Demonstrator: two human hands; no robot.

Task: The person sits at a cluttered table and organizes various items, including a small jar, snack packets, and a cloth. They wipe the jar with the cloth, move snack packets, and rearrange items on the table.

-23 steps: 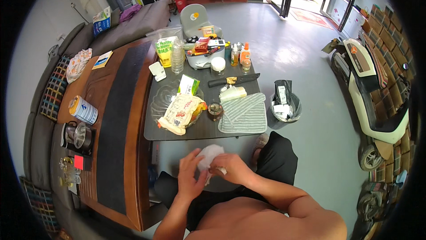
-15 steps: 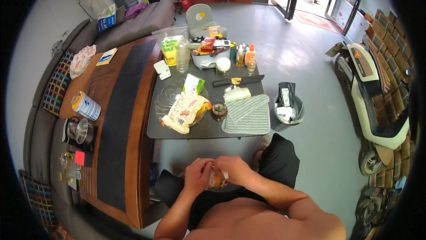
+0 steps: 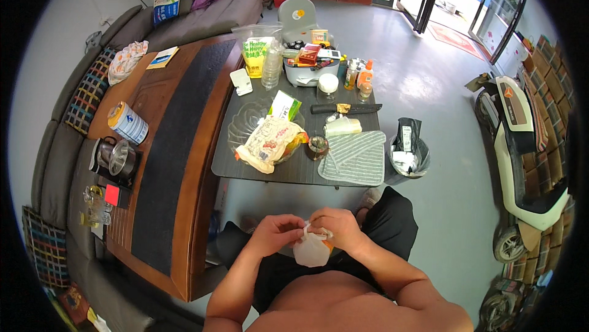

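Item: small white bag point(image 3: 311, 253), translucent, hanging over the person's lap, at the near side of the scene and clear of the dark table point(image 3: 294, 170). An orange patch shows at its R side; contents can't be ID'd.

Grip: L hand point(image 3: 281, 232) is nearly closed, thumb and fingertips pinching the bag's gathered top from the left. R hand point(image 3: 339, 227) is curled in from the right, fingers closed on the same top, a bit of loose film showing just below them. Exact fingertip contact on the R is partly hidden. Bag body hangs free, unsupported.

Step in hand, as judged: both hands working the neck of the bag, body left to hang. Next move appears to call for one hand keeping the neck firm while the other handles the loose film, w/ light pull only. Risk: thin film could tear or slip, since all wt. seems to be on the pinch.

Surroundings: on table, L side, cream bag point(image 3: 270, 140) lies over a clear bowl point(image 3: 243, 131); small round pot point(image 3: 317, 146) btwn that and the striped cloth point(image 3: 353, 161) at R. Bin point(image 3: 417, 175) stands on floor, R of table.
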